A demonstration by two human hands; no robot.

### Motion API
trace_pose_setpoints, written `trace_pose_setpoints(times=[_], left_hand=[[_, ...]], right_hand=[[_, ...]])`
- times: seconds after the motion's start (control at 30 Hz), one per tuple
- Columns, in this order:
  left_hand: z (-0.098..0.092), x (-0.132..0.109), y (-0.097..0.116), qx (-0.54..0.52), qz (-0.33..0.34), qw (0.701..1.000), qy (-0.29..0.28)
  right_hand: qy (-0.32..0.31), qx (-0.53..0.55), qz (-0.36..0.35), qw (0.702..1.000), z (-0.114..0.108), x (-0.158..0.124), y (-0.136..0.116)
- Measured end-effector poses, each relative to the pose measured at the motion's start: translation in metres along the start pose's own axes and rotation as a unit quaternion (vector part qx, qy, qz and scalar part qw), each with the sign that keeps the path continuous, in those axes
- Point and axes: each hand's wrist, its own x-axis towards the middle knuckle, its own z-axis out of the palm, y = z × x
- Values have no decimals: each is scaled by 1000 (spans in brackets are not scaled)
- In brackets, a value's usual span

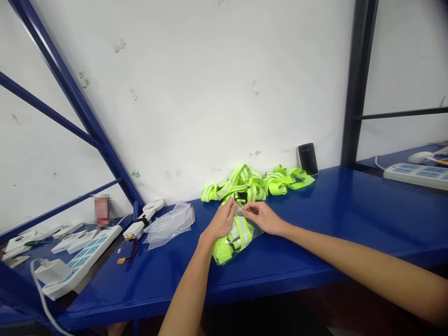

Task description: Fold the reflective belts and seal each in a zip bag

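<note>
A clear plastic bag (234,242) with a folded neon-yellow reflective strap inside lies on the blue table (315,233). My left hand (222,219) and my right hand (262,216) meet at the bag's top edge, and the fingers of both pinch its opening. Just behind my hands, a pile of loose neon-yellow reflective straps (255,183) rests against the white wall.
Empty clear bags (170,224) lie to the left. A small white fan (145,217) and a white power strip (81,261) sit further left. A dark phone (307,158) leans on the wall. Another power strip (416,174) lies at the right behind a dark post.
</note>
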Motion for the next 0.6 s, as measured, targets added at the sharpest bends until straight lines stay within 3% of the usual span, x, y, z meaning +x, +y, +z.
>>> trace_pose_setpoints(times=[0.17,0.43,0.6], left_hand=[[3,1,4,-34,8,999,-25],[2,0,8,-18,13,1000,-17],[3,0,2,-21,0,1000,7]], right_hand=[[-27,50,0,998,0,2,-4],[-17,21,-17,999,-4,2,-6],[-82,18,35,996,-14,4,0]])
